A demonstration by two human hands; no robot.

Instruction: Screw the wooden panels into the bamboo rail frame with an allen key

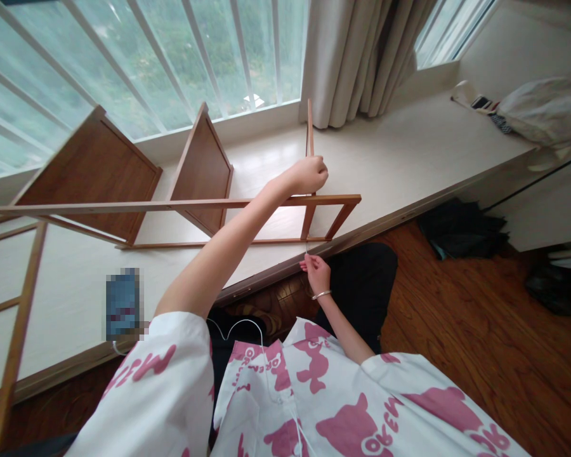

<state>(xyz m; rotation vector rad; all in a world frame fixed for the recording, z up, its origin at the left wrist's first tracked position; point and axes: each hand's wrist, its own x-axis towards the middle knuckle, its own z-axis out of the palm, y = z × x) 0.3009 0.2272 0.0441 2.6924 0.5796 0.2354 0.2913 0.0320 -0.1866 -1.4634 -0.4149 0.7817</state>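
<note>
A wooden shelf frame [181, 204] lies on its side on the pale window ledge [409, 146], its two brown shelf boards [95, 171] standing up toward the window. My left hand [308, 175] is closed around an upright wooden bar [309, 127] at the frame's right end. My right hand [316, 271] is lower, at the ledge's front edge, fingers pinched on a thin pale strip or cord [306, 247] running up to the frame; I cannot make out what it is. A bracelet is on that wrist.
A phone [122, 303] with a white cable lies on the ledge near its front edge. Curtains [356, 57] hang at the window corner. A white bag [542, 111] and small items sit at the far right. Dark bags [461, 228] lie on the wooden floor.
</note>
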